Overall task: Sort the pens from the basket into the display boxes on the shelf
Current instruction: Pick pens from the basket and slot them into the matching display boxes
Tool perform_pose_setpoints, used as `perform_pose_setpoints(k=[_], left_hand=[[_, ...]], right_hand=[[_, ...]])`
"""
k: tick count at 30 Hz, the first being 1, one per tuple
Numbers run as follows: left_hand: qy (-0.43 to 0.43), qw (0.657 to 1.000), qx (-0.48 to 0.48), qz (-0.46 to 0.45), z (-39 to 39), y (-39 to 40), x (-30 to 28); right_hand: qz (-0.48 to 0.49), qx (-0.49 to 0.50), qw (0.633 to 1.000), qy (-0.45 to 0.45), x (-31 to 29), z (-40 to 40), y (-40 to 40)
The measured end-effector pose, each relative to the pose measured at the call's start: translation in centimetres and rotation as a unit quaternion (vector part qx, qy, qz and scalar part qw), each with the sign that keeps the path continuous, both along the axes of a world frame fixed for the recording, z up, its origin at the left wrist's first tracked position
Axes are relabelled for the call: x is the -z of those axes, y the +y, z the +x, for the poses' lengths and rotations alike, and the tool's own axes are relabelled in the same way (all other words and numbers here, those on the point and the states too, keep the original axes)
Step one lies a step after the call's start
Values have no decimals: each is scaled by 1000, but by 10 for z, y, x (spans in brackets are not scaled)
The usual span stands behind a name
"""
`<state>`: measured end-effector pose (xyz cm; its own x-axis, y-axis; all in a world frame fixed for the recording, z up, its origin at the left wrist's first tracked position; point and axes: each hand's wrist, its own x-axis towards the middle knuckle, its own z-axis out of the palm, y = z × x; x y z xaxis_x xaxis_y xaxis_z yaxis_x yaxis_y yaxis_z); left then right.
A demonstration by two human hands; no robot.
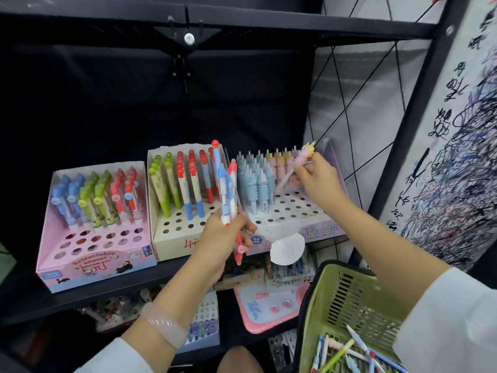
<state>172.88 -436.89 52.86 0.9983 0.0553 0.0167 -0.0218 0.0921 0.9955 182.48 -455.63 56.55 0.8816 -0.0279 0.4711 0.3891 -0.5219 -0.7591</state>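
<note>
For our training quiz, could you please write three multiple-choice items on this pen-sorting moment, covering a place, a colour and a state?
1. Where is the green basket?
A. lower right, below the shelf boxes
B. on the top shelf
C. inside the pink box

2. What colour is the unicorn pen in the right hand?
A. black
B. pink
C. green

3. What is the left hand doing?
A. resting open and empty
B. gripping several pens
C. lifting the basket

Answers: 1 A, it sits at the lower right; 2 B, its body is pale pink; 3 B, its fingers curl round blue and red pens.
</note>
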Motion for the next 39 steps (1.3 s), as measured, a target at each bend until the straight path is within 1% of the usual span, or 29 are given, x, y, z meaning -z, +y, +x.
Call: perform_pose_setpoints(k=[5, 9, 12, 15, 18, 22, 26, 28, 29, 30, 31, 32, 34, 36, 37, 39], left_hand=[[-2, 1000, 3, -4, 8, 5, 4], [-3, 1000, -2, -19, 12, 7, 7], [-1, 1000, -2, -25, 14, 6, 8], [-1, 1000, 3, -27, 14, 7, 11], [-4, 1000, 12, -14, 12, 6, 13], [-10, 1000, 14, -23, 10, 7, 15], [-18, 1000, 3, -13, 8, 10, 19], [-18, 1000, 1, -1, 8, 13, 21], [-16, 1000, -1, 6, 8, 14, 21], [-15, 1000, -2, 12, 8, 15, 22], [-15, 1000, -2, 16, 8, 16, 21], [-17, 1000, -1, 17, 7, 16, 21], [-24, 999, 13, 23, 6, 16, 20], [-30, 998, 32, 36, 2, 16, 18], [-33, 998, 41, 37, 0, 15, 16], [-37, 998, 43, 25, -5, 16, 14]], right_hand=[[-58, -2, 998, 0, 2, 25, 14], [-153, 11, 988, -22, 1, 36, 15], [-178, -9, 984, 12, 7, 39, 14], [-183, -22, 983, 13, 8, 40, 17], [-202, -12, 979, 26, 4, 42, 21], [-295, -5, 953, 68, 14, 37, 25], [-308, 19, 946, 100, 22, 30, 28], [-285, 43, 954, 85, 17, 26, 28], [-239, 58, 968, 53, 14, 22, 28], [-174, 71, 982, 12, 9, 16, 29], [-106, 68, 992, -23, 4, 8, 32], [-53, 40, 997, -31, -2, -1, 36], [-3, -64, 998, 22, -10, -18, 50], [16, -147, 983, 107, -11, -33, 65], [30, -171, 975, 137, -11, -38, 71], [67, -198, 965, 158, -11, -42, 83]])
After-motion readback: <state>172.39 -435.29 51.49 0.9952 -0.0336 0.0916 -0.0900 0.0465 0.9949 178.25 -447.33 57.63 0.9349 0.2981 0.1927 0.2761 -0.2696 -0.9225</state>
